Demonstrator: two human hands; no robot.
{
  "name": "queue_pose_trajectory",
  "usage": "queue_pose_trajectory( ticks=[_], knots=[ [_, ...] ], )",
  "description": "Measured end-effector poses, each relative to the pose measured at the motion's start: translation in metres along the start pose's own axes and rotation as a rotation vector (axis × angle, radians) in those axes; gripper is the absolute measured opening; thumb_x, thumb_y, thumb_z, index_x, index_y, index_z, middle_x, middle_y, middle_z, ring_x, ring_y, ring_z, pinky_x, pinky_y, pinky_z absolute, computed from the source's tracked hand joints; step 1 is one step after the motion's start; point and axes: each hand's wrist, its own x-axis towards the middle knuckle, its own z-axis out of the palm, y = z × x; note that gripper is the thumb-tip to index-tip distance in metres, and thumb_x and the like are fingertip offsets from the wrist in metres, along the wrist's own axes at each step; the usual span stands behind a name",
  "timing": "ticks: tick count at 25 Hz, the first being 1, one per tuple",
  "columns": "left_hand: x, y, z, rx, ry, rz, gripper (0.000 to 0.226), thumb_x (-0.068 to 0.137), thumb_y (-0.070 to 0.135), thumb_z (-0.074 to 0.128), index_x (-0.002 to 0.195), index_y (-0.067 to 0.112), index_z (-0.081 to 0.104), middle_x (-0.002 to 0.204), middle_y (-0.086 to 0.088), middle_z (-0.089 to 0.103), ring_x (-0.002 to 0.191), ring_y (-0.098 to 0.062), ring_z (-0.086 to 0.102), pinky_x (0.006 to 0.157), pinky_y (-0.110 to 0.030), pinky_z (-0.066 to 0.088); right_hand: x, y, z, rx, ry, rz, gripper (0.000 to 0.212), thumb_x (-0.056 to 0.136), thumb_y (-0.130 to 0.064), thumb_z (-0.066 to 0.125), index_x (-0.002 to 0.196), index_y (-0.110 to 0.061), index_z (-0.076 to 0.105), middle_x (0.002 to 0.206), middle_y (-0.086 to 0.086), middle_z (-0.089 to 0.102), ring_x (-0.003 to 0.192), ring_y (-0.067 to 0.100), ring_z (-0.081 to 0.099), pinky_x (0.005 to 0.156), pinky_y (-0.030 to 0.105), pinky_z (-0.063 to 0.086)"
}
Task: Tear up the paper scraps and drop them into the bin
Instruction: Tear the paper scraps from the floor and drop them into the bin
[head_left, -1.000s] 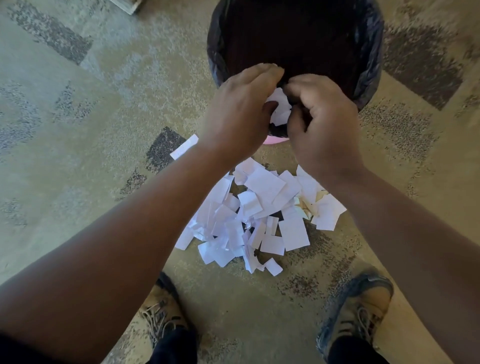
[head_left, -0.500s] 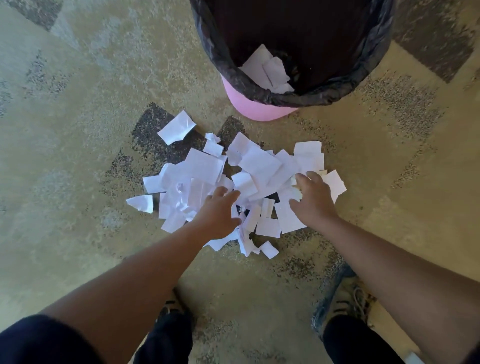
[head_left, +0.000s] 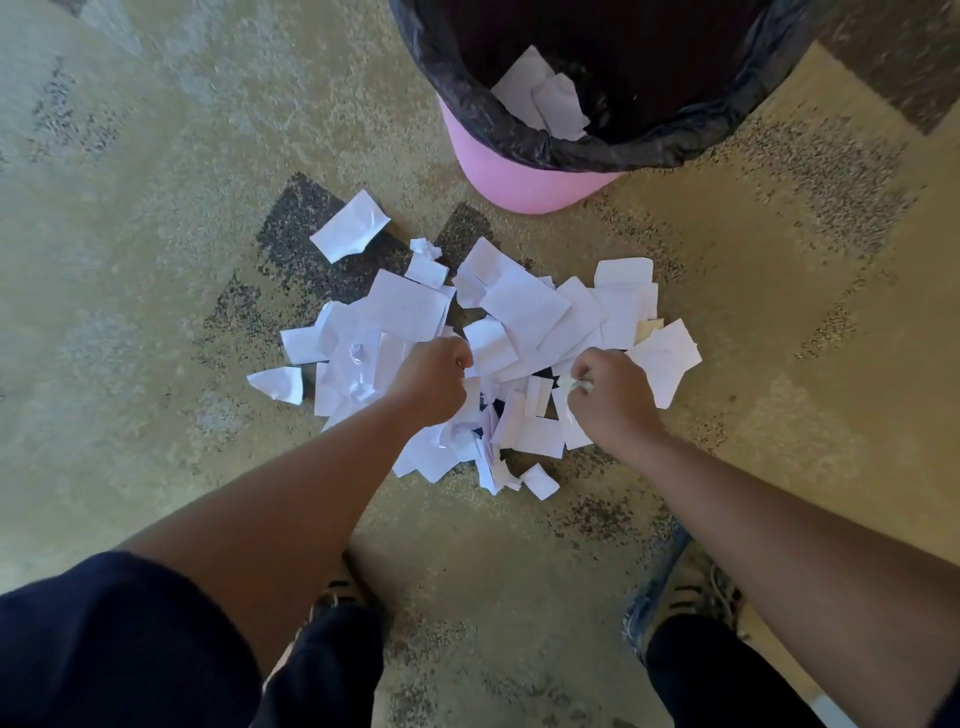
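Observation:
A heap of white paper scraps (head_left: 524, 312) lies on the carpet in front of a pink bin (head_left: 519, 182) lined with a black bag (head_left: 467, 98). A few white scraps (head_left: 545, 98) rest inside the bin near its front rim. My left hand (head_left: 431, 387) is down on the left-middle of the heap, fingers curled into the scraps. My right hand (head_left: 610, 400) is on the right side of the heap, fingers closed on a small pale scrap (head_left: 574, 384). One larger scrap (head_left: 350, 226) lies apart at the upper left, another (head_left: 278, 384) at the far left.
Patterned beige carpet with dark patches (head_left: 311, 239) surrounds the heap. My two shoes (head_left: 691, 597) stand just below the heap, one under each forearm. The bin stands beyond the heap at the top of the view.
A second ago both hands held scraps over the bin. They then dropped to the heap on the floor, and now their fingers have closed into the scraps.

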Motion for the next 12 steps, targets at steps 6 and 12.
queue_pose_trajectory(
  ticks=[6, 12],
  knots=[
    [-0.002, 0.014, -0.041, -0.481, -0.18, -0.055, 0.006, 0.097, 0.01, 0.069, 0.098, 0.013, 0.074, 0.096, 0.0, 0.069, 0.091, -0.018, 0.062, 0.089, -0.036, 0.054, 0.003, -0.036, -0.002, 0.677, 0.073, 0.224, 0.026, 0.088, -0.003, 0.065, 0.105, -0.023, 0.063, 0.093, -0.01, 0.056, 0.08, 0.014, 0.055, 0.066, 0.028, 0.048],
    [-0.01, 0.037, -0.022, -0.726, -0.221, 0.007, 0.013, 0.096, 0.009, 0.071, 0.084, 0.014, 0.069, 0.106, -0.013, 0.072, 0.083, -0.025, 0.065, 0.088, -0.051, 0.059, -0.004, -0.066, -0.004, 1.227, -0.291, 0.362, 0.012, 0.099, -0.014, 0.061, 0.102, -0.012, 0.072, 0.085, 0.007, 0.072, 0.07, 0.021, 0.069, 0.057, 0.028, 0.054]
  ],
)
